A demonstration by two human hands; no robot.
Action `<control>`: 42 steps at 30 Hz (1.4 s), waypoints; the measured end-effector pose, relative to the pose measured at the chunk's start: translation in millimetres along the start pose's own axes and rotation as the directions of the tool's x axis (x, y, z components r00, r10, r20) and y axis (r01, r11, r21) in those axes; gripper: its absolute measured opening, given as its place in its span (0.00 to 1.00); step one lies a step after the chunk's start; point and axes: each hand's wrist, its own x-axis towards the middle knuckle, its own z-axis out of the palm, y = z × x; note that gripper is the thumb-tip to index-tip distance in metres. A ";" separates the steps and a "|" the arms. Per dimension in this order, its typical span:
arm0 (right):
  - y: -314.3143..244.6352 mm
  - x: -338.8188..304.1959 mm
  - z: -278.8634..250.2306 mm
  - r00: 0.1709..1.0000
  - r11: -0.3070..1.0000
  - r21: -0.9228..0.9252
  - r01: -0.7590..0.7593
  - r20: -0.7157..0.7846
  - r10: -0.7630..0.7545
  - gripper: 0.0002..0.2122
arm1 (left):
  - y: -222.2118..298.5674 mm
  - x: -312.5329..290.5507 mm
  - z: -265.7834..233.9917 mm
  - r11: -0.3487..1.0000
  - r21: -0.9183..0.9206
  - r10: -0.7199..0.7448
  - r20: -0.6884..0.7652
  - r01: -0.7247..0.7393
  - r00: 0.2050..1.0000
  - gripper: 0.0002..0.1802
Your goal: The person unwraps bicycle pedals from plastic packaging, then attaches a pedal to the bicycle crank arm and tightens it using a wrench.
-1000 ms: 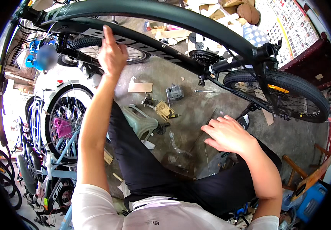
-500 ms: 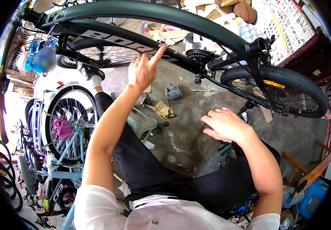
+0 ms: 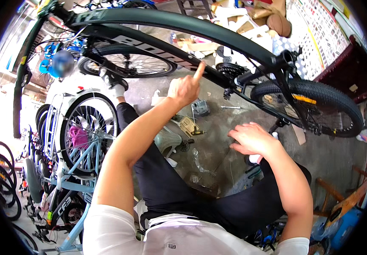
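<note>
**Concrete floor [image 3: 215,123] packed with stuff, black bike [image 3: 162,18] parked right across it**

So the floor is grey and pretty littered, with a dark red cabinet [image 3: 349,68] at the upper right and a sheet of small printed pictures [image 3: 315,36] beside it. The black bike spans the far side, ahead of the person's knees, rear wheel [image 3: 341,103] off to the right. A light blue bike [image 3: 75,185] crowds the left edge, more bikes around it. Cardboard and paper scraps [image 3: 272,6] pile up beyond the frame, next to a brown ball [image 3: 279,24].

Elbow room is basically the strip of concrete between the bike's lower tube [image 3: 158,46] and the legs. A low pale stool [image 3: 166,138] sits by the left leg, and the rear wheel edges the strip on the right.

Left hand [image 3: 185,90]: index finger stuck out over the lower tube, apart from the other fingers, which are loosely curled. Can't tell if the tip touches. Right hand [image 3: 251,138] hangs near the right knee, fingers slightly bent and a bit apart.

Smallest bits on the floor: a grey lumpy part [image 3: 200,107], then a thin metal rod [image 3: 231,107].
</note>
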 end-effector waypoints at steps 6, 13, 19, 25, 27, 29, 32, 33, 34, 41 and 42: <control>-7.7 -1.0 -18.5 0.998 0.999 0.011 -0.042 0.037 0.042 0.18 | -67.5 -29.6 -45.9 0.947 0.313 -0.037 -0.105 0.068 0.994 0.51; -3.0 -1.5 -15.2 1.000 1.000 0.015 -0.007 0.001 0.007 0.18 | -184.3 -32.8 -144.9 0.927 0.124 -0.169 -0.702 0.353 0.692 0.42; -6.7 6.1 -12.0 0.999 1.000 -0.023 0.002 0.038 -0.001 0.19 | -153.4 -20.0 -110.6 0.962 -0.077 -0.243 -0.685 0.264 0.687 0.42; -8.6 11.1 -12.0 0.995 0.999 -0.032 -0.019 0.093 0.022 0.19 | -28.2 -14.4 3.1 0.932 0.211 0.129 0.565 -0.293 0.815 0.35; -10.7 11.5 -15.3 0.995 1.000 -0.028 -0.015 0.094 0.017 0.19 | -36.7 -36.5 76.1 0.894 0.034 0.356 0.549 -0.447 0.756 0.29; -8.7 5.3 -19.2 0.997 0.998 0.029 -0.054 0.058 0.052 0.19 | -31.7 -53.1 97.7 0.914 -0.068 0.375 0.522 -0.401 0.766 0.23; -7.4 -2.1 -26.1 0.996 0.996 0.047 -0.080 0.050 0.078 0.20 | -41.0 -57.4 44.6 0.947 -0.260 0.283 0.397 -0.189 0.873 0.20; -7.9 -3.2 -29.1 0.997 0.996 0.049 -0.069 0.035 0.067 0.20 | -55.1 -55.4 12.6 0.961 -0.272 0.152 0.345 -0.056 0.926 0.21; -10.4 -2.6 -34.1 0.998 0.998 0.046 -0.051 0.038 0.050 0.20 | -85.7 -51.2 -0.9 0.942 -0.336 0.048 0.126 -0.003 0.991 0.19; -16.7 7.0 -35.4 0.997 0.998 0.026 -0.060 0.052 0.059 0.21 | -180.0 -17.7 -151.7 0.805 -0.574 -0.486 -0.784 -0.151 0.385 0.18; -18.3 10.0 -30.6 0.997 0.998 0.020 -0.057 0.052 0.056 0.21 | -181.4 -11.9 -134.1 0.830 -0.556 -0.497 -0.778 -0.052 0.383 0.15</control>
